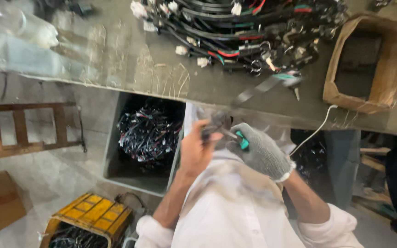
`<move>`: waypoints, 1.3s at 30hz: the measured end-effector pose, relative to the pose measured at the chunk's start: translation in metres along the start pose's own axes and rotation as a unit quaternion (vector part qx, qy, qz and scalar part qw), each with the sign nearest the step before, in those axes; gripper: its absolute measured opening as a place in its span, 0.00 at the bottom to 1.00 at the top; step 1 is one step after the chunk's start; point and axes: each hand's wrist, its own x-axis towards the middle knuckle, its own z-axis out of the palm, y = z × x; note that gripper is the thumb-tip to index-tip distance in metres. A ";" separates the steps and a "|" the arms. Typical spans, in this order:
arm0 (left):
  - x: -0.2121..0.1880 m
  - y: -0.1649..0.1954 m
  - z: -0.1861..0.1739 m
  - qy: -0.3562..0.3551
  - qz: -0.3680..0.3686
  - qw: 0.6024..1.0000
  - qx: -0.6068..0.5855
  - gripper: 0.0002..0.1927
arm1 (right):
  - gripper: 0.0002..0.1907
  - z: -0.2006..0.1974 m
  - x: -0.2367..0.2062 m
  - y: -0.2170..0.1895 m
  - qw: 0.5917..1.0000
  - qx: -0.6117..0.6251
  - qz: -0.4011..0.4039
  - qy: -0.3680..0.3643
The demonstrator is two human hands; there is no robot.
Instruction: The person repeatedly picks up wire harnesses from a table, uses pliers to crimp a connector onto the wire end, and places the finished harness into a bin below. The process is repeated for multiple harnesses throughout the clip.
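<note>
A heap of cable assemblies point(244, 32) lies on the counter point(129, 64), toward its far side. To the right of the heap, a cardboard box point(368, 64) sits on the counter. Below the counter's near edge, a bin point(116, 138) full of cables stands on the floor point(47, 179), left of both hands point(226, 142). A crate point(88, 220) stands nearer, left of the person. A wooden frame point(24, 128) lies further left.
</note>
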 end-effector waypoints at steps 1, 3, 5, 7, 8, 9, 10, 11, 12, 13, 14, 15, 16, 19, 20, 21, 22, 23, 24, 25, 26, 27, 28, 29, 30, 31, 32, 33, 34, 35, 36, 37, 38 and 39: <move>-0.008 -0.014 -0.002 0.083 0.004 0.995 -0.051 0.20 | 0.20 -0.008 0.003 -0.003 0.998 -0.035 -0.057 0.014; -0.014 -0.043 -0.010 0.185 -0.022 0.981 -0.048 0.22 | 0.18 -0.028 0.016 -0.006 0.990 -0.115 -0.063 0.042; -0.013 -0.067 -0.024 0.223 -0.040 0.974 0.031 0.31 | 0.19 -0.046 0.032 -0.004 0.971 -0.196 -0.100 0.096; -0.007 -0.075 -0.036 0.251 -0.012 0.965 0.080 0.45 | 0.26 -0.060 0.046 0.001 0.930 -0.277 -0.163 0.178; -0.003 -0.074 -0.041 0.255 -0.032 0.957 0.137 0.42 | 0.27 -0.064 0.052 0.004 0.932 -0.268 -0.158 0.186; 0.002 -0.071 -0.046 0.258 -0.052 0.945 0.193 0.40 | 0.29 -0.065 0.059 0.007 0.933 -0.260 -0.153 0.195; 0.008 -0.066 -0.051 0.260 -0.071 0.930 0.248 0.39 | 0.30 -0.066 0.065 0.009 0.935 -0.250 -0.146 0.204; 0.016 -0.055 -0.055 0.263 -0.002 0.928 0.265 0.34 | 0.29 -0.065 0.066 0.011 0.934 -0.246 -0.145 0.213; 0.029 -0.042 -0.058 0.265 0.064 0.921 0.279 0.30 | 0.28 -0.063 0.066 0.012 0.934 -0.241 -0.144 0.221; 0.048 -0.028 -0.060 0.270 0.134 0.908 0.290 0.26 | 0.26 -0.063 0.067 0.014 0.932 -0.238 -0.146 0.231; 0.069 -0.014 -0.062 0.263 0.177 0.898 0.306 0.21 | 0.27 -0.062 0.067 0.016 0.932 -0.236 -0.147 0.233; 0.090 0.000 -0.063 0.254 0.217 0.886 0.321 0.16 | 0.27 -0.061 0.065 0.016 0.933 -0.233 -0.146 0.232; 0.115 0.013 -0.065 0.234 0.257 0.873 0.341 0.16 | 0.27 -0.061 0.062 0.017 0.934 -0.230 -0.144 0.231; 0.181 0.042 -0.063 0.170 0.331 0.830 0.415 0.17 | 0.27 -0.061 0.058 0.018 0.934 -0.230 -0.141 0.236; 0.194 0.050 -0.062 0.149 0.337 0.826 0.426 0.14 | 0.27 -0.062 0.057 0.017 0.933 -0.231 -0.142 0.238; 0.205 0.057 -0.062 0.129 0.344 0.821 0.438 0.12 | 0.27 -0.062 0.057 0.017 0.931 -0.232 -0.145 0.241; 0.212 0.065 -0.064 0.110 0.352 0.813 0.450 0.10 | 0.27 -0.063 0.057 0.015 0.929 -0.234 -0.149 0.246; 0.214 0.073 -0.067 0.112 0.366 0.820 0.424 0.09 | 0.27 -0.065 0.058 0.013 0.929 -0.236 -0.143 0.246; 0.213 0.082 -0.072 0.111 0.379 0.828 0.399 0.08 | 0.28 -0.067 0.058 0.010 0.930 -0.238 -0.137 0.245; 0.208 0.091 -0.077 0.110 0.390 0.834 0.374 0.08 | 0.28 -0.068 0.058 0.006 0.931 -0.239 -0.130 0.242; 0.199 0.101 -0.082 0.105 0.388 0.836 0.374 0.09 | 0.27 -0.070 0.058 0.001 0.934 -0.211 -0.129 0.257; 0.189 0.112 -0.088 0.101 0.386 0.837 0.374 0.11 | 0.27 -0.073 0.058 -0.005 0.936 -0.184 -0.128 0.271; 0.176 0.123 -0.093 0.096 0.382 0.840 0.372 0.12 | 0.26 -0.076 0.056 -0.012 0.938 -0.157 -0.127 0.284; 0.164 0.134 -0.095 0.076 0.401 0.848 0.339 0.11 | 0.26 -0.077 0.052 -0.021 0.932 -0.139 -0.135 0.305; 0.151 0.145 -0.093 0.058 0.418 0.854 0.305 0.09 | 0.26 -0.076 0.047 -0.030 0.927 -0.122 -0.144 0.325; 0.133 0.154 -0.088 0.005 0.407 0.866 0.292 0.10 | 0.26 -0.077 0.043 -0.038 0.922 -0.105 -0.152 0.341; 0.117 0.161 -0.083 -0.051 0.392 0.876 0.277 0.10 | 0.21 -0.078 0.038 -0.046 0.927 -0.112 -0.182 0.308; 0.104 0.168 -0.076 -0.082 0.397 0.871 0.276 0.10 | 0.18 -0.077 0.032 -0.053 0.932 -0.115 -0.211 0.272; 0.093 0.172 -0.072 -0.115 0.404 0.864 0.276 0.11 | 0.16 -0.077 0.028 -0.058 0.934 -0.118 -0.239 0.238; 0.087 0.175 -0.072 -0.146 0.415 0.855 0.274 0.12 | 0.14 -0.077 0.028 -0.062 0.951 -0.045 -0.218 0.214; 0.083 0.176 -0.073 -0.093 0.415 0.852 0.306 0.14 | 0.13 -0.078 0.027 -0.063 0.962 0.027 -0.195 0.189; 0.080 0.176 -0.077 -0.040 0.413 0.845 0.336 0.15 | 0.12 -0.082 0.025 -0.062 0.967 0.098 -0.168 0.164; 0.078 0.174 -0.081 0.014 0.411 0.836 0.364 0.17 | 0.10 -0.084 0.025 -0.060 0.976 0.071 -0.125 0.164; 0.078 0.170 -0.085 0.005 0.378 0.863 0.336 0.15 | 0.08 -0.090 0.024 -0.056 0.982 0.043 -0.084 0.162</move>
